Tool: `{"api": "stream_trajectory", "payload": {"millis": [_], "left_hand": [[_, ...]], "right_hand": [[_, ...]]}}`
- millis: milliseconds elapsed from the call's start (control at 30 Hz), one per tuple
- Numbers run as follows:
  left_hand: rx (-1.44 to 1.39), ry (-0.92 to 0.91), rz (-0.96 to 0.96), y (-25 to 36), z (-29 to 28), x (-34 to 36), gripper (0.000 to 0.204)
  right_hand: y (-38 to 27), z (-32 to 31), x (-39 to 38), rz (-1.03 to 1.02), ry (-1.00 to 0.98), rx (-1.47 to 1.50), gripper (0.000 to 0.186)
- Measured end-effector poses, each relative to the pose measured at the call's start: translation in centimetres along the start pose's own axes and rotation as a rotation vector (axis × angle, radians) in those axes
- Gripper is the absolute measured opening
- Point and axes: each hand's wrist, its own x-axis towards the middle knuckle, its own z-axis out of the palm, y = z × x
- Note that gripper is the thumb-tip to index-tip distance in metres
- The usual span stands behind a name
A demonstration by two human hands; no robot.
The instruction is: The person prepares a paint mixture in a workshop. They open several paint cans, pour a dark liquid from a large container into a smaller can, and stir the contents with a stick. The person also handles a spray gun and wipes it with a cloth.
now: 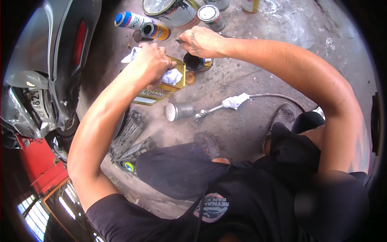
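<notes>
My left hand [151, 62] is closed, its fingers curled round a crumpled white rag [172, 76] at the top of a gold rectangular thinner can [155, 93]. Another end of the white cloth pokes out beyond its knuckles. My right hand [201, 42] pinches a small, dark, flat piece [179, 41], mostly hidden in the fingers. Just below that hand stands an open paint can [193, 61] with a dark inside. A round brownish lid [190, 78] lies between this can and the gold one.
A spray gun [181, 111] with a metal cup lies on the concrete, white cloth around its hose joint. Further off stand a large smeared bucket [173, 12], a small lidded can [211, 17] and a blue-capped can [131, 20]. A damaged car [44, 72] is at left.
</notes>
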Motion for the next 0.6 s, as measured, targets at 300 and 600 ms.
{"api": "stream_trajectory", "payload": {"millis": [300,600], "left_hand": [[0.077,-0.095,-0.002,0.5,-1.9,1.7,0.066],[0.112,-0.126,0.0,0.8,-3.1,2.4,0.058]], "right_hand": [[0.3,0.2,0.0,0.011,-0.02,0.016,0.022],[0.3,0.0,0.2,0.026,-0.052,0.03,0.023]]}}
